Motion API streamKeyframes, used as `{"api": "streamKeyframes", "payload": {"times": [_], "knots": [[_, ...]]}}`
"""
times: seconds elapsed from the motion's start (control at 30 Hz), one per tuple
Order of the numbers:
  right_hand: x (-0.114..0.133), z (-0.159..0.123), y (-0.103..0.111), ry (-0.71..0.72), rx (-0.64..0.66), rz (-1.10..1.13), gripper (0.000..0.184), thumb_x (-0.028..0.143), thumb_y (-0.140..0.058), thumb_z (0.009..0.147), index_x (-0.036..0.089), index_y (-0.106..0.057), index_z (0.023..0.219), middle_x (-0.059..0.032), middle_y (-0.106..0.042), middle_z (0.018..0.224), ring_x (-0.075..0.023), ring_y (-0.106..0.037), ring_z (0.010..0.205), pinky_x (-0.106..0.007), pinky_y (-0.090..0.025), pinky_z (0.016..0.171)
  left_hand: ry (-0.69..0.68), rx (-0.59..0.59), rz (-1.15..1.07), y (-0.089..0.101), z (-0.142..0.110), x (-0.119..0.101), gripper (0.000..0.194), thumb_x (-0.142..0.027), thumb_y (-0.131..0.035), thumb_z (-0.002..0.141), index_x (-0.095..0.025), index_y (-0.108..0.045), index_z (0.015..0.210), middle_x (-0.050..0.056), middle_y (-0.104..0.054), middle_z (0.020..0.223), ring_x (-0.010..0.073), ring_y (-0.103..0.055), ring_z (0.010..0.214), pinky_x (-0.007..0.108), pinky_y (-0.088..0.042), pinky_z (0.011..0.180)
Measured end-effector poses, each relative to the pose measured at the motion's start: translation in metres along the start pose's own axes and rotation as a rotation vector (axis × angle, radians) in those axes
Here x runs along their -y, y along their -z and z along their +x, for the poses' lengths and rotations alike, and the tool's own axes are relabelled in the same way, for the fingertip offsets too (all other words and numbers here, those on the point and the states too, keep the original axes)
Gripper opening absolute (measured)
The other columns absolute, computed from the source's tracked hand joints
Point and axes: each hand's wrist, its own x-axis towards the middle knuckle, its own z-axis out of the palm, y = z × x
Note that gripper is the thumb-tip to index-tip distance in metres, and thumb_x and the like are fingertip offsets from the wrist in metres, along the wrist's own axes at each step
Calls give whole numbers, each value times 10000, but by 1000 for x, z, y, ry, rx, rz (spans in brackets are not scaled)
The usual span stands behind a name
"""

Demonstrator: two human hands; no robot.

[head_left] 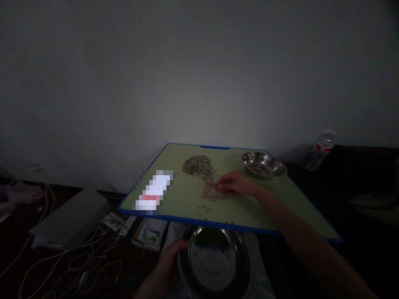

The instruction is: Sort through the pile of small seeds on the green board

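My right hand [235, 182] is closed, its fingertips pinching a clear, reddish-marked protractor [208, 192] that lies on the pale green tabletop [181, 203]. Just beyond the protractor, a loose heap of small dark seeds or beans [195, 165] trails down towards it. Several single grains [204, 207] are scattered between it and the table's near edge. Below that edge, my left hand [174, 254] grips the left rim of a shiny metal bowl [184, 270], thumb over the rim. Dark grains appear to lie at the bowl's far side, though the dimness makes this hard to tell.
A second metal bowl [279, 169] stands at the table's back right. A bright pixelated rectangle [154, 193] covers the left side. On the floor are a grey box [71, 218], tangled white cables [90, 257] and a power strip [115, 223]. A plastic bottle [321, 151] leans near the wall at right.
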Motion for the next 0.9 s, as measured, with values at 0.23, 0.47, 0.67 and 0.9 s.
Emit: {"api": "streamKeyframes", "payload": {"times": [0.23, 0.47, 0.67, 0.9], "knots": [[0, -1, -1, -10, 36, 25, 342, 421, -533, 733, 113, -637, 841, -10, -567, 558, -54, -451, 411, -162, -332, 374, -22, -99, 34, -1, 1, 1, 197, -214, -530, 660, -116, -673, 568, 42, -688, 537, 162, -599, 546, 270, -408, 638], [-1, 1, -1, 16, -33, 1, 351, 427, -531, 731, 113, -647, 835, 8, -532, 502, -57, -421, 392, -181, -327, 381, 18, -22, 23, 4, 4, 4, 205, -245, -535, 665, -108, -687, 646, 61, -703, 581, 189, -618, 606, 291, -410, 674], [4, -1, -3, 13, -2, -13, 339, 412, -520, 744, 110, -644, 833, -4, -559, 526, -56, -436, 399, -175, -328, 387, 34, -47, 19, 3, 3, 4, 209, -237, -532, 660, -100, -685, 624, 54, -686, 530, 183, -603, 542, 295, -411, 660], [4, 0, -4, 19, 3, 32, 313, 396, -537, 733, 111, -640, 811, 7, -535, 509, -53, -432, 400, -169, -333, 384, -5, -70, 36, 7, 5, 4, 176, -240, -562, 647, -123, -677, 583, 40, -696, 552, 173, -609, 559, 278, -419, 634]]}}
